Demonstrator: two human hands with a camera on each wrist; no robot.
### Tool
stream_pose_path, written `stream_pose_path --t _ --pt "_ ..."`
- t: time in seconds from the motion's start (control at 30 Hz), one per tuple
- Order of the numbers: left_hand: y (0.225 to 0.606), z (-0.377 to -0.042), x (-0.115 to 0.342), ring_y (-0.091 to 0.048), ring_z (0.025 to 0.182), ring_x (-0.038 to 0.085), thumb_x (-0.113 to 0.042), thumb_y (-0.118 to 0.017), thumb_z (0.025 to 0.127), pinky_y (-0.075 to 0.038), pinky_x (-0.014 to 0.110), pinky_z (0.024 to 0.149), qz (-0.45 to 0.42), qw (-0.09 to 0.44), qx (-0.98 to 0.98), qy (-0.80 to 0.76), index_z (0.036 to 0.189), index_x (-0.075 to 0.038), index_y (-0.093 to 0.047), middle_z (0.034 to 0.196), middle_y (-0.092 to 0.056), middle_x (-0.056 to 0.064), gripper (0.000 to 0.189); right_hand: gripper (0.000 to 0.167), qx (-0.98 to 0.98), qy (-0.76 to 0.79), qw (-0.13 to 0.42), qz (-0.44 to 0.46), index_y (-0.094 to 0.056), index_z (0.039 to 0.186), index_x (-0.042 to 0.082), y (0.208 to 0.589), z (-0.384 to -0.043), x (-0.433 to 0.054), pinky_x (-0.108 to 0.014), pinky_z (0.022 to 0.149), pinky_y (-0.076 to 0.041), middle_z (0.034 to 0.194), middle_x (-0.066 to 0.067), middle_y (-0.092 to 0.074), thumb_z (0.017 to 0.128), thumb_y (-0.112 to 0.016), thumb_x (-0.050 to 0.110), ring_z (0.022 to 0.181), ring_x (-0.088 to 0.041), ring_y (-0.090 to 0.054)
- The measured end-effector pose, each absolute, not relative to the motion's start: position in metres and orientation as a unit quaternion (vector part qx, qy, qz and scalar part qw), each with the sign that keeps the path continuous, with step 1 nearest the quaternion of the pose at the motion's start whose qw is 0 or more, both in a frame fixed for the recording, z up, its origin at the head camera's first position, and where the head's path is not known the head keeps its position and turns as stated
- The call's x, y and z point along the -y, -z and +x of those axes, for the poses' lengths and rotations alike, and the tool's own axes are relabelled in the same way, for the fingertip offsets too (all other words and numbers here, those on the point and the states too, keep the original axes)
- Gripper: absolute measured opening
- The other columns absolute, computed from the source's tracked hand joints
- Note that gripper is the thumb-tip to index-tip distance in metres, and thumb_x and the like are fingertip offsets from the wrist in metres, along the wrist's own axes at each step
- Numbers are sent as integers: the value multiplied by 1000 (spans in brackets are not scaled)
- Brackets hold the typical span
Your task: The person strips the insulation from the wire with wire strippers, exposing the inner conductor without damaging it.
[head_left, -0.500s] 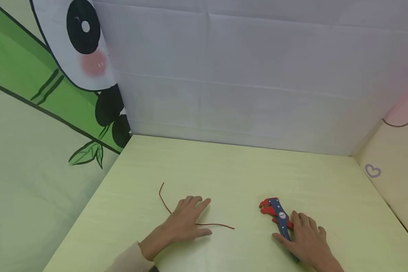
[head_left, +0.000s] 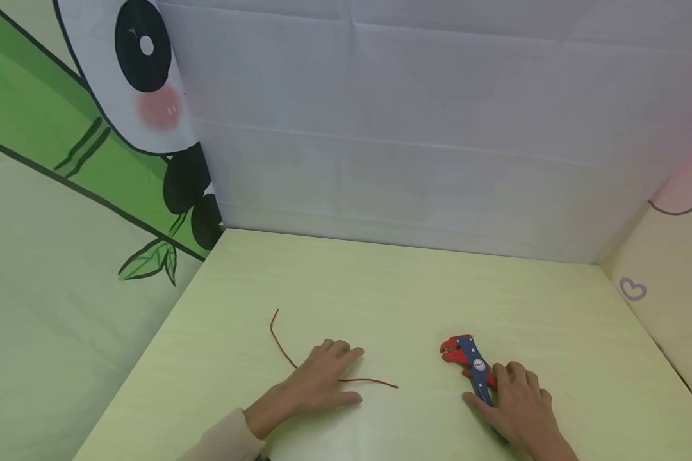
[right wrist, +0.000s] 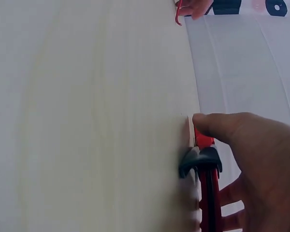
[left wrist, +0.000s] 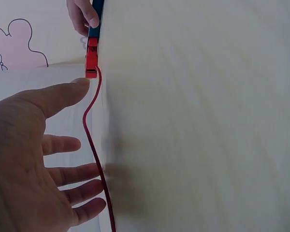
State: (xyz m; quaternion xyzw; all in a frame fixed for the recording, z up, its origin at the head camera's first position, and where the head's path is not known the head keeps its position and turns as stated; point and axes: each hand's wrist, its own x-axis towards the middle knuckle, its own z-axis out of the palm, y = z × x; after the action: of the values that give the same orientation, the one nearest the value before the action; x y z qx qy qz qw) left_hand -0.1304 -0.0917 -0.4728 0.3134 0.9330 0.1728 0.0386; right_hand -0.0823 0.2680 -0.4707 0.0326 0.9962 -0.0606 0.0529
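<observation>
A thin red wire (head_left: 369, 380) lies bent on the table, its middle hidden under my left hand (head_left: 323, 381). That hand is spread above the wire, and in the left wrist view its fingertips (left wrist: 97, 205) are right beside the wire (left wrist: 91, 137); contact is hard to tell. To the right lies a wire stripper (head_left: 474, 362) with a blue body and red jaws. My right hand (head_left: 521, 406) straddles its handle, thumb on the left and fingers on the right by the red lever. In the right wrist view, the thumb (right wrist: 222, 125) is nearly straight beside the tool (right wrist: 210, 193).
The pale yellow table (head_left: 403, 288) meets a white cloth wall (head_left: 403, 160) at the back. A printed cloth with a green stalk (head_left: 109, 153) hangs at the left, and a beige one (head_left: 663, 282) borders the right side.
My left hand has dropped slightly toward the table and shifted a little right. The right hand has shifted very slightly at the handle. Wire and wire stripper stay in place.
</observation>
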Motion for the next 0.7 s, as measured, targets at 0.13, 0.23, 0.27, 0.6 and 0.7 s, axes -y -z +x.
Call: stream_pose_path --t 0.13,0.23,0.27,0.6,0.7 --pt "476 -131 90 -47 108 18 -41 -76 84 -43 39 94 322 33 -924 -202 139 -18 -54 124 -57 3 63 92 -995 71 50 44 -52 130 -3 472 -82 -267 -62 75 -49 126 -31 -48 81 -60 75 110 -48 -47" --pt "476 -131 89 -45 105 17 -37 -78 84 -41 37 91 323 36 -917 -230 135 -18 -57 121 -56 3 59 89 -995 79 41 46 -52 129 -2 474 -80 -267 -61 74 -49 126 -31 -48 82 -61 72 109 -48 -47" --pt "477 -131 88 -44 105 16 -36 -78 84 -41 36 91 322 38 -916 -237 135 -18 -58 120 -56 3 57 88 -995 81 38 46 -53 129 -2 475 -80 -267 -61 74 -49 126 -30 -48 82 -62 72 109 -48 -48" --pt "485 -131 77 -42 97 14 -27 -79 81 -37 30 86 326 8 -903 -279 120 -16 -68 108 -57 2 42 72 -993 95 20 61 -57 121 -6 483 -80 -262 -54 75 -49 123 -31 -51 86 -68 56 104 -43 -50" --pt "487 -131 72 -42 93 13 -26 -79 82 -37 27 83 321 3 -905 -280 111 -16 -72 104 -57 0 32 67 -993 104 9 63 -58 117 -7 483 -79 -260 -50 73 -48 121 -31 -52 86 -70 51 101 -40 -51"
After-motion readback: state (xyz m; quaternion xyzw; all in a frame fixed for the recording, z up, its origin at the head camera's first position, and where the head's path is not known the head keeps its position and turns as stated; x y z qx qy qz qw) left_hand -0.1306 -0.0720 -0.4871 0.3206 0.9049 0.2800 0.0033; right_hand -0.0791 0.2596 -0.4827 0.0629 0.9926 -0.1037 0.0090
